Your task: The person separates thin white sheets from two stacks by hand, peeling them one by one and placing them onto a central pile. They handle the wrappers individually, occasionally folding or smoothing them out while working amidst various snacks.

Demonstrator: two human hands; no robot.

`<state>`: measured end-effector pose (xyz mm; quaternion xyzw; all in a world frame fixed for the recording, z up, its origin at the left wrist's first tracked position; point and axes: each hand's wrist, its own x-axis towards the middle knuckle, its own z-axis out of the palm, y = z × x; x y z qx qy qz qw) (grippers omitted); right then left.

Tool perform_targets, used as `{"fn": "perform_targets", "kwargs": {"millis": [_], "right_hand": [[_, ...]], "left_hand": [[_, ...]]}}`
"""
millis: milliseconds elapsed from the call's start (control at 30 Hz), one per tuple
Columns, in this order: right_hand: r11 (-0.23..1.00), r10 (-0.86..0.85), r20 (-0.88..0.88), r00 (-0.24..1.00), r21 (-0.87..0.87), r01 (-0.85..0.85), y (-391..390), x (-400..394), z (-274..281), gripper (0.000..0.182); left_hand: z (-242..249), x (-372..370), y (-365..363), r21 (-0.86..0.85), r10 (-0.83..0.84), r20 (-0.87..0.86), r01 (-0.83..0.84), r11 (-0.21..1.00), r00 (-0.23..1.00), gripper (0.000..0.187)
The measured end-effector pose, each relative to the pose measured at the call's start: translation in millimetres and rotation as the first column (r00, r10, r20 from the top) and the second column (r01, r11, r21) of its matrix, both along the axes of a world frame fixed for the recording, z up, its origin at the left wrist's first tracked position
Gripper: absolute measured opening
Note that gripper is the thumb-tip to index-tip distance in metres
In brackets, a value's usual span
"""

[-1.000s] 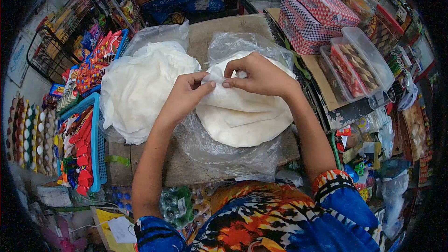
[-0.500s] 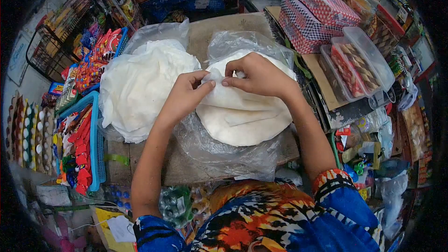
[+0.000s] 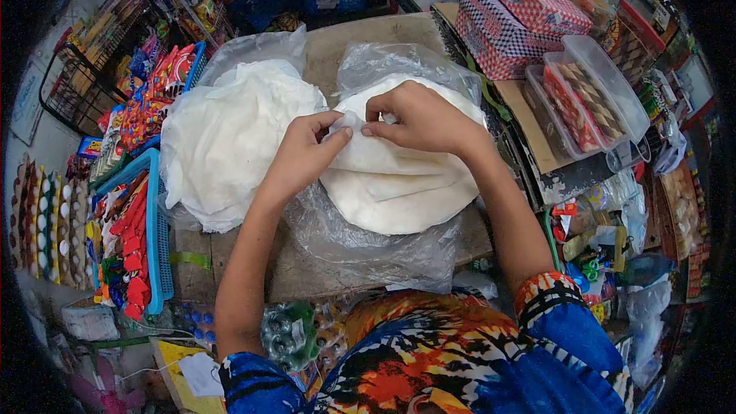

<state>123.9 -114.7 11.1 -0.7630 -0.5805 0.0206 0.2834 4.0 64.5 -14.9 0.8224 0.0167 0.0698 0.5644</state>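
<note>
A stack of thin round white wrapper sheets (image 3: 406,199) lies on a clear plastic bag (image 3: 368,253) in front of me. Over its upper left part, my left hand (image 3: 316,140) pinches the raised edge of the top sheet between thumb and fingers. My right hand (image 3: 414,117) is close beside it, thumb and forefinger closed on the same lifted edge. The top sheet is creased below my fingers. To the left, a looser pile of separated white wrapper sheets (image 3: 230,146) rests on another plastic bag (image 3: 264,47).
Both piles sit on a worn board (image 3: 376,31). Blue baskets with red snack packs (image 3: 134,238) stand at left, near egg trays (image 3: 57,222). Checkered boxes (image 3: 502,31) and clear tubs of wafer sticks (image 3: 586,100) are at right. Plastic bottles (image 3: 287,337) are below.
Both hands keep their pinch on the sheet's edge with only a very slight shift. The whole view has moved a little; the piles look the same.
</note>
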Motion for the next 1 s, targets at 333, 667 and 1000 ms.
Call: {"fn": "perform_targets", "kwargs": {"millis": [333, 667, 1000], "right_hand": [[0.999, -0.024, 0.012, 1.0, -0.042, 0.024, 0.4, -0.9, -2.7, 0.021], [0.994, -0.059, 0.022, 0.998, -0.093, 0.061, 2.6, -0.5, -6.9, 0.023], [0.997, -0.027, -0.075, 0.997, -0.076, 0.022, 1.1, 10.2, -10.0, 0.023]], "left_hand": [[-4.9, 1.4, -1.2, 0.088, 0.013, -0.018, -0.011, 0.996, 1.0, 0.023], [-8.4, 2.2, -7.6, 0.148, 0.053, 0.029, -0.056, 0.987, 0.998, 0.026], [-6.6, 3.0, -5.5, -0.017, 0.043, 0.015, -0.043, 0.999, 0.999, 0.03]]}}
